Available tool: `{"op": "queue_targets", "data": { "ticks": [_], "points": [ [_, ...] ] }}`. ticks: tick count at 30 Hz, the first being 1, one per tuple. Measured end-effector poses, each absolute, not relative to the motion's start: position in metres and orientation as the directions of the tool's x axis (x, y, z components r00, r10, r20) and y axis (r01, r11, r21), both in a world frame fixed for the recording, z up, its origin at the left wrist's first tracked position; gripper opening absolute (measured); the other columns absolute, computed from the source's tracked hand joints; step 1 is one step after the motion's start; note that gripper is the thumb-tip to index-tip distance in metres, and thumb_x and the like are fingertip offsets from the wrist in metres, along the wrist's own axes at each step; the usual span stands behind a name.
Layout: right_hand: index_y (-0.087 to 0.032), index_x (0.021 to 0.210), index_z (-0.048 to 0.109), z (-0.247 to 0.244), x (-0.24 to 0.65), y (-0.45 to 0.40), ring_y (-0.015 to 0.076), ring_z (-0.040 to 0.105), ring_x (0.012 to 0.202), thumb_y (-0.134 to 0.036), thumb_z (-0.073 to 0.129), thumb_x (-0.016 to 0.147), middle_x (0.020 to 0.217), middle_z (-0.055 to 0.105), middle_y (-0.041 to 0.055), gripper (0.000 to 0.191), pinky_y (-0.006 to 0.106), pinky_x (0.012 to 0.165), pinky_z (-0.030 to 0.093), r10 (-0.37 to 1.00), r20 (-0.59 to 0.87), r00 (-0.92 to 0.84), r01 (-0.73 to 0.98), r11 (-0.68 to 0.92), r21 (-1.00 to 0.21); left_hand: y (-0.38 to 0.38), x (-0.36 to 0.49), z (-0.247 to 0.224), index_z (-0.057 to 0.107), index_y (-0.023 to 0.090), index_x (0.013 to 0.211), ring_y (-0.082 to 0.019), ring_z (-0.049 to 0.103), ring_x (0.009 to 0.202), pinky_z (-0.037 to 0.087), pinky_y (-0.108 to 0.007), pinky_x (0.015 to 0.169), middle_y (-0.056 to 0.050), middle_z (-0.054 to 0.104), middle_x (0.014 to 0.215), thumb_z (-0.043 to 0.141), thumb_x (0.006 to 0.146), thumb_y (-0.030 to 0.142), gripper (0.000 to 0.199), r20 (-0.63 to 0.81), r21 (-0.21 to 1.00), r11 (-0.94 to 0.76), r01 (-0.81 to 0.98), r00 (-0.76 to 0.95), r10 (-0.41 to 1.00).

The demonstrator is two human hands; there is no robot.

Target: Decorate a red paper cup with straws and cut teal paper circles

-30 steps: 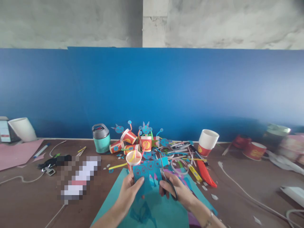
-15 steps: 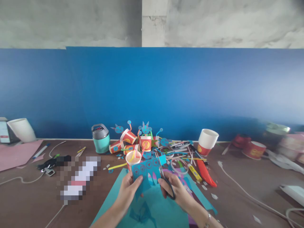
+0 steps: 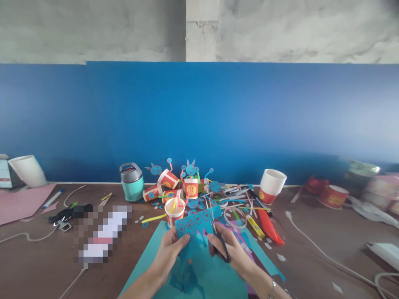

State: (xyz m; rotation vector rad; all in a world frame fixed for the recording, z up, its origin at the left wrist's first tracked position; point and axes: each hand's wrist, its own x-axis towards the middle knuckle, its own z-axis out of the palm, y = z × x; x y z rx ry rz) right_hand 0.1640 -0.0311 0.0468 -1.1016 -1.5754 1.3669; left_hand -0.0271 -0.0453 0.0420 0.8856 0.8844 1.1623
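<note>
Between my hands is a piece of blue paper (image 3: 197, 223) with several red circles drawn on it, some with hearts inside. My left hand (image 3: 171, 248) pinches its left end, thumb on top. My right hand (image 3: 230, 245) is closed round the dark handles of a pair of scissors (image 3: 213, 220). Their blades point up and lie across the right part of the paper. A larger teal sheet (image 3: 215, 274) lies on the table under both hands. Just behind the paper stands a red and white paper cup (image 3: 175, 211) with straws in it.
Behind are paper-cup figures (image 3: 190, 187) with blue cut-out heads and a heap of straws and pens (image 3: 237, 197). A teal flask (image 3: 132, 185) stands left; stacked white cups (image 3: 272, 185), a glue stick (image 3: 256, 227) and a red pouch (image 3: 270, 227) are right. Cables cross both sides.
The blue paper has tilted, its right end now a little lower and further right. My left hand has shifted slightly with it. The scissors stay at the paper's right part.
</note>
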Motion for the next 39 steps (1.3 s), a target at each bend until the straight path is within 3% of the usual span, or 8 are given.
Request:
{"op": "queue_targets", "data": {
  "ticks": [14,23,30,34,36,39],
  "points": [
    [-0.022,0.067,0.045,0.053,0.160,-0.032,0.0103,0.043,0.048,-0.065,0.060,0.080,0.051,0.049,-0.0043,0.047,0.024,0.050,0.033,0.958,0.065,-0.280,0.143,0.109,-0.984,-0.045,-0.027,0.044,0.071,0.015,0.093,-0.014,0.056,0.050,0.049,-0.024,0.045,-0.004,0.070,0.070,0.082,0.063,0.053,0.050,-0.099,0.918,0.162,-0.361,0.189,0.977],
    [-0.021,0.070,0.050,0.051,0.165,-0.026,0.0093,0.040,0.041,-0.061,0.066,0.077,0.043,0.047,-0.0066,0.043,0.024,0.045,0.030,0.948,0.060,-0.311,0.153,0.113,-0.982,-0.043,-0.031,0.047,0.068,0.018,0.100,-0.017,0.061,0.058,0.047,-0.023,0.043,-0.004,0.072,0.077,0.080,0.064,0.053,0.052,-0.128,0.951,0.129,-0.282,0.022,0.991],
    [-0.019,0.074,0.053,0.050,0.166,-0.025,0.0097,0.042,0.042,-0.058,0.062,0.081,0.045,0.055,-0.0035,0.041,0.024,0.045,0.029,0.970,0.037,-0.240,0.114,0.066,-0.991,-0.042,-0.034,0.045,0.070,0.018,0.099,-0.014,0.057,0.052,0.037,-0.019,0.039,0.000,0.068,0.066,0.079,0.065,0.052,0.049,-0.100,0.963,0.097,-0.253,-0.003,0.995],
    [-0.020,0.070,0.050,0.050,0.166,-0.026,0.0100,0.043,0.042,-0.057,0.065,0.078,0.044,0.054,-0.0037,0.041,0.025,0.046,0.029,0.973,0.041,-0.229,0.062,0.056,-0.996,-0.043,-0.038,0.041,0.072,0.020,0.100,-0.022,0.065,0.070,0.045,-0.024,0.053,-0.005,0.073,0.082,0.083,0.061,0.052,0.052,-0.168,0.938,0.180,-0.296,0.067,0.984],
    [-0.020,0.068,0.050,0.049,0.166,-0.026,0.0094,0.040,0.041,-0.058,0.066,0.077,0.044,0.053,-0.0043,0.041,0.024,0.045,0.028,0.975,0.035,-0.221,0.021,0.040,-0.999,-0.045,-0.041,0.039,0.072,0.022,0.103,-0.025,0.066,0.083,0.048,-0.027,0.061,-0.008,0.073,0.095,0.079,0.062,0.060,0.057,-0.206,0.905,0.214,-0.366,0.063,0.977],
    [-0.021,0.068,0.049,0.048,0.165,-0.027,0.0090,0.038,0.042,-0.058,0.066,0.076,0.045,0.050,-0.0052,0.041,0.023,0.043,0.025,0.991,0.007,-0.136,-0.112,-0.008,-0.994,-0.046,-0.042,0.036,0.072,0.019,0.108,-0.028,0.064,0.091,0.049,-0.032,0.069,-0.014,0.071,0.109,0.063,0.066,0.078,0.073,-0.075,0.872,0.167,-0.460,0.212,0.974]
  ]
}}
